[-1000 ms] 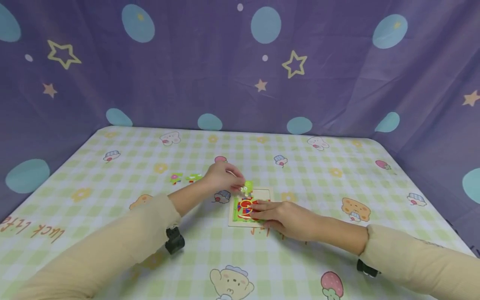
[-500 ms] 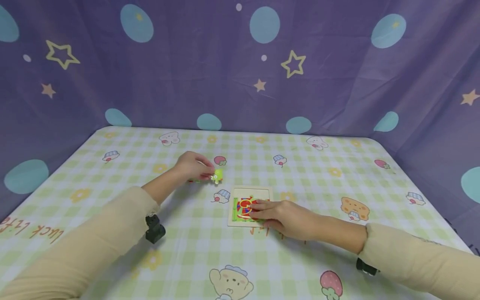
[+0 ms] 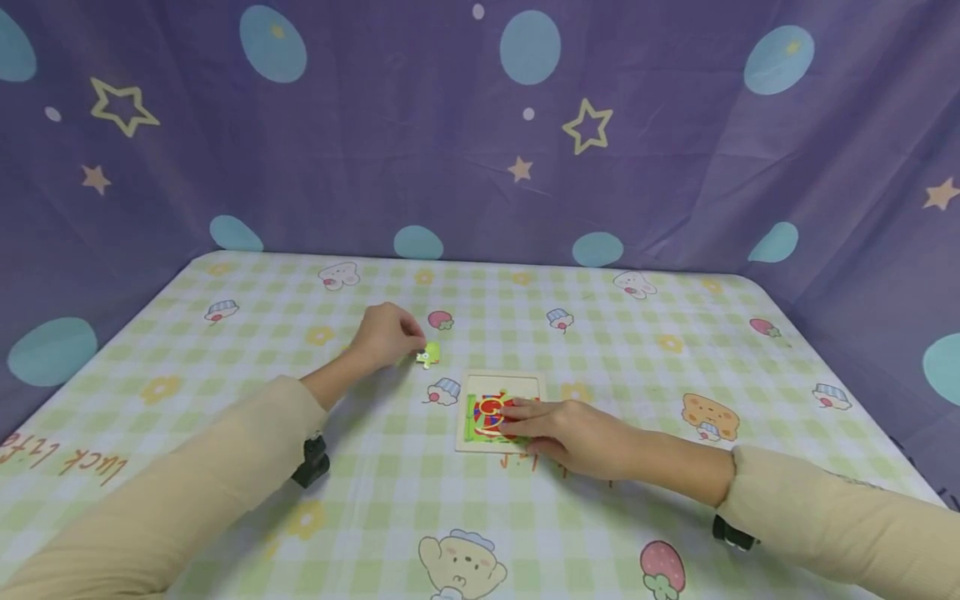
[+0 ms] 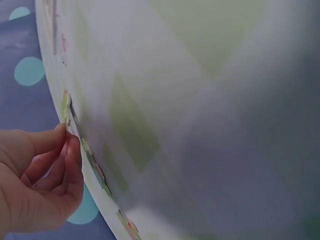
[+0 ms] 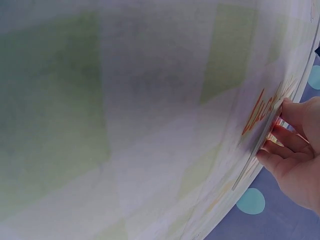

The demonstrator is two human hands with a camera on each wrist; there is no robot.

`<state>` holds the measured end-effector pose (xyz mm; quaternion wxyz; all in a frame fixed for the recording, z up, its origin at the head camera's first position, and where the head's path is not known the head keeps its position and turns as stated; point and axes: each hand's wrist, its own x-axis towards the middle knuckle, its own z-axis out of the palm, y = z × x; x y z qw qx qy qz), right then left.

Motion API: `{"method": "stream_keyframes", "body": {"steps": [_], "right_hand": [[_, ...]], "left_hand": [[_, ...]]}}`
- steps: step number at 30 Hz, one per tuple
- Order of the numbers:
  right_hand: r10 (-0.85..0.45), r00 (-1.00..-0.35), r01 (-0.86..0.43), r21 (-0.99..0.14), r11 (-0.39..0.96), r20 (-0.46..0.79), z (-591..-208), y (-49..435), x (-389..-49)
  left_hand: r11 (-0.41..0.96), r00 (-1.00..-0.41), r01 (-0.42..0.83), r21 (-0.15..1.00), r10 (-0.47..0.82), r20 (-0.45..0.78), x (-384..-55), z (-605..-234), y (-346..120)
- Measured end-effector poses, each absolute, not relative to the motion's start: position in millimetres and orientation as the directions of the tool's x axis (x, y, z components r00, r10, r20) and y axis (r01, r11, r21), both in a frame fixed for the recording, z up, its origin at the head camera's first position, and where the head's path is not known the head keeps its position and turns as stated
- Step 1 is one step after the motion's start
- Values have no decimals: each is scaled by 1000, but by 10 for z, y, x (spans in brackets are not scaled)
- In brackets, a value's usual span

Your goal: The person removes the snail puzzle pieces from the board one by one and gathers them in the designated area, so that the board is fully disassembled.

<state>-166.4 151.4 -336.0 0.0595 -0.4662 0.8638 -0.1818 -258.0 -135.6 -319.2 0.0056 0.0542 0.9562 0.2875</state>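
My left hand (image 3: pixel 387 335) pinches a small green puzzle piece (image 3: pixel 429 356) with a white eye between thumb and fingertips, at or just above the tablecloth. In the left wrist view the piece (image 4: pixel 66 106) stands out edge-on past the fingertips. To the right, my right hand (image 3: pixel 581 433) rests on a square wooden puzzle board (image 3: pixel 498 451), its fingers fairly straight across the picture and the thumb by the near edge. Red, blue and green pieces (image 3: pixel 487 417) fill the lower part of the board; its upper strip shows bare wood. The hand covers the board's right side.
Two more flat puzzle pieces (image 4: pixel 96 166) lie on the cloth beside my left hand in the left wrist view; the hand hides them in the head view. A checked tablecloth (image 3: pixel 600 533) covers the table. A purple curtain (image 3: pixel 450 150) hangs behind.
My left hand has carried the green piece away from the board's upper left corner, leftward, then lowered it slightly. The right hand has stayed on the board.
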Motion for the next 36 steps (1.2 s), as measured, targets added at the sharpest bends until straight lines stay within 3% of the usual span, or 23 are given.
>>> {"method": "stream_keyframes", "body": {"steps": [8,17,21,28,36], "right_hand": [[-827,-560,-782,-366,504,58,-3355,1509,-1657],[-830,-554,-787,-369,494,70,-3356,1508,-1658],[-831,-551,-791,-364,492,75,-3354,1503,-1667],[-840,-534,-803,-368,468,97,-3350,1510,-1677],[-844,-527,-807,-368,461,101,-3370,1531,-1685]], "left_hand": [[870,-990,142,472,123,70,-2562,-3211,-1329],[813,-978,207,545,196,78,-2501,-3136,-1259],[761,-942,305,572,329,65,-2356,-3116,-1128],[684,-825,485,545,565,24,-2083,-3162,-947],[687,-805,531,496,591,43,-1972,-3186,-869]]}}
